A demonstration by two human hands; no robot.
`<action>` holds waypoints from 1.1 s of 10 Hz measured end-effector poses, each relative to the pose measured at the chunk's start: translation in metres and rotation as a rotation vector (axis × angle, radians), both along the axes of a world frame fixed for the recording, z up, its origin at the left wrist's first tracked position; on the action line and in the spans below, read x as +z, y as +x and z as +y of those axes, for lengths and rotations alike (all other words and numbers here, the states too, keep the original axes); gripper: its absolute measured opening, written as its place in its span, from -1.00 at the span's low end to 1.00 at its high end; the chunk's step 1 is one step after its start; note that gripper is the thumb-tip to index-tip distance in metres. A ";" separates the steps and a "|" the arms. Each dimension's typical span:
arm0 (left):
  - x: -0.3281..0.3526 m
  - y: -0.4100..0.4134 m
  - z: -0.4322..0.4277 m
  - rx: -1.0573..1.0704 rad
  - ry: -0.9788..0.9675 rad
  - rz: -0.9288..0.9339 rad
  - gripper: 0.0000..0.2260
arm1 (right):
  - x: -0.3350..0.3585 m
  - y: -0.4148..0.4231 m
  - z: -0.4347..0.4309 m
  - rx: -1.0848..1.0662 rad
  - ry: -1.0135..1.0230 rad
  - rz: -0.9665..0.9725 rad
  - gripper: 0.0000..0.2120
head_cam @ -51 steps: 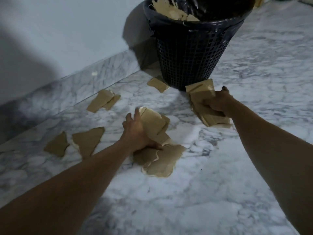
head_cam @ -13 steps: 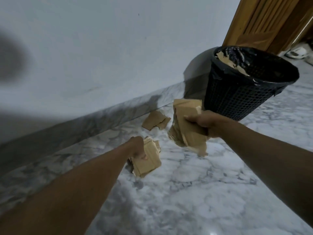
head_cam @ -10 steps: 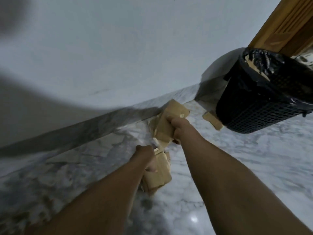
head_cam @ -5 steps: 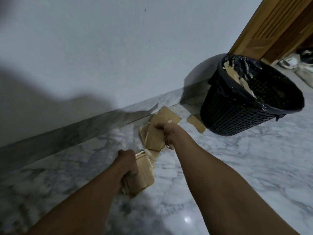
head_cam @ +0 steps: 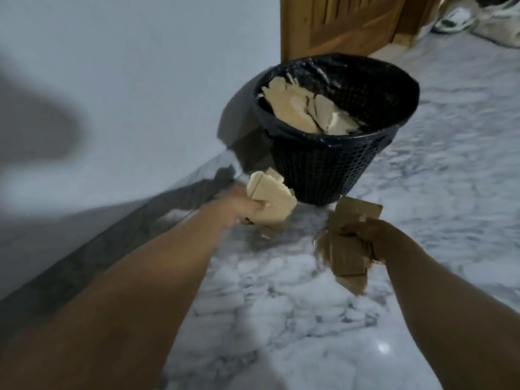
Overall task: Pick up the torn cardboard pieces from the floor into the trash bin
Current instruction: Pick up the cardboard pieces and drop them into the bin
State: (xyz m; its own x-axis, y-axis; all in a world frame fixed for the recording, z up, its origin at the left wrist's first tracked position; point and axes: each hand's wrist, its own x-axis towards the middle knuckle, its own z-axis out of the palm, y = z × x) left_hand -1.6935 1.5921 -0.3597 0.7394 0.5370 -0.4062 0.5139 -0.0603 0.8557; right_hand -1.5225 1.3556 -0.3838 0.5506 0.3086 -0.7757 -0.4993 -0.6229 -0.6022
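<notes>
Hands both clenching torn cardboard: left hand (head_cam: 247, 208) gripping pale bundle (head_cam: 271, 205), right hand (head_cam: 363, 237) gripping brown bundle (head_cam: 342, 249), both hovering above floor (head_cam: 281, 291) near trash bin (head_cam: 323, 170). Cardboard seeming light, stiff, crushable; firm mid-stack grip likely stopping pieces slipping.

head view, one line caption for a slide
Both hands hold torn cardboard before the black bin.

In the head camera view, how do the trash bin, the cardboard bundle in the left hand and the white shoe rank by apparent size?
1. Trash bin, clearly largest.
2. Cardboard bundle in the left hand.
3. White shoe, smallest, though it lies farther away and is partly cut off, so its real size is unsure.
</notes>
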 end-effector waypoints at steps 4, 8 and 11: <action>-0.047 0.103 0.023 0.155 -0.102 0.339 -0.39 | -0.069 0.033 0.013 0.059 -0.239 -0.137 -0.10; -0.046 0.091 -0.008 -0.048 0.287 0.663 -0.34 | -0.031 -0.014 -0.018 -0.204 -0.070 -0.140 -0.26; -0.024 0.062 -0.081 -0.327 0.379 0.476 -0.34 | 0.015 -0.046 -0.045 -0.524 -0.059 -0.166 -0.51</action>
State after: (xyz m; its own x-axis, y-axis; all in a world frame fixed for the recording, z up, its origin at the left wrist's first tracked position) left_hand -1.6311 1.5115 -0.3837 0.6756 0.4854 -0.5550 0.7326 -0.5270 0.4309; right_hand -1.5690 1.3109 -0.3690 0.7355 -0.0807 -0.6727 -0.6524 -0.3519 -0.6712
